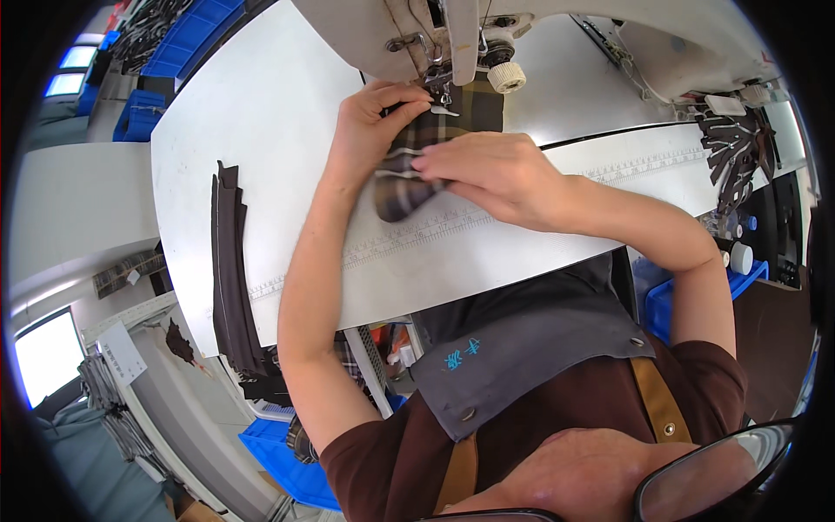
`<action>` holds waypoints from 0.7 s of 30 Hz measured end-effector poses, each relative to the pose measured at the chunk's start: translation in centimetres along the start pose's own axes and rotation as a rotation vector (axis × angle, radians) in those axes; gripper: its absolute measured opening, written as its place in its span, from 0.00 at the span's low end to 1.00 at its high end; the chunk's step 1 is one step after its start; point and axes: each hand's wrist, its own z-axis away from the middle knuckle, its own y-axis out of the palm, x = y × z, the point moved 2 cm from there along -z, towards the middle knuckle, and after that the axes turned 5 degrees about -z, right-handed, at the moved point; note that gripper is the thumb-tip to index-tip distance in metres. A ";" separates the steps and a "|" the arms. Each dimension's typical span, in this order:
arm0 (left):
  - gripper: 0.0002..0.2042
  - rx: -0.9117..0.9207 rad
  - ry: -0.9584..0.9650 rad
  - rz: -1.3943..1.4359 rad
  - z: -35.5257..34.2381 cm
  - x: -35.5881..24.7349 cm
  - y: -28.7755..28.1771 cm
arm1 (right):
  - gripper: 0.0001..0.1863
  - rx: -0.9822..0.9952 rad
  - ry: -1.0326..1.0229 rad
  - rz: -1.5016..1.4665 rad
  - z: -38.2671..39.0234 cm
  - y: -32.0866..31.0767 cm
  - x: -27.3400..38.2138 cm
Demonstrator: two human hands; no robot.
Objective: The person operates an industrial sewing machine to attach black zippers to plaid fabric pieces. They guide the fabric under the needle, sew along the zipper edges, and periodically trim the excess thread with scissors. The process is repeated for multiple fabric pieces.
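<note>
The left hand (365,126) pinches plaid cloth (420,137) under the sewing machine (370,26). The right hand (513,178), slightly blurred, seems clamped on its nearer part.

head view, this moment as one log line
left hand: at plaid fabric, near sewing machine; right hand: on plaid fabric; dark strips: left of hands

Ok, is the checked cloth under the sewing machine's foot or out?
Under, it seems: the checked cloth shows on both sides of the metal foot.
</note>
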 end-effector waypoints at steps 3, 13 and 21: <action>0.07 -0.089 -0.006 -0.054 0.7 -1.3 0.7 | 0.12 0.093 -0.080 0.006 2.0 -1.6 -0.9; 0.07 -0.080 -0.146 -0.027 0.7 -1.3 0.8 | 0.12 0.188 -0.147 0.056 3.0 -0.9 -1.3; 0.07 -0.085 -0.128 -0.055 0.6 -1.3 1.0 | 0.12 0.162 -0.145 0.053 3.0 -0.3 -1.2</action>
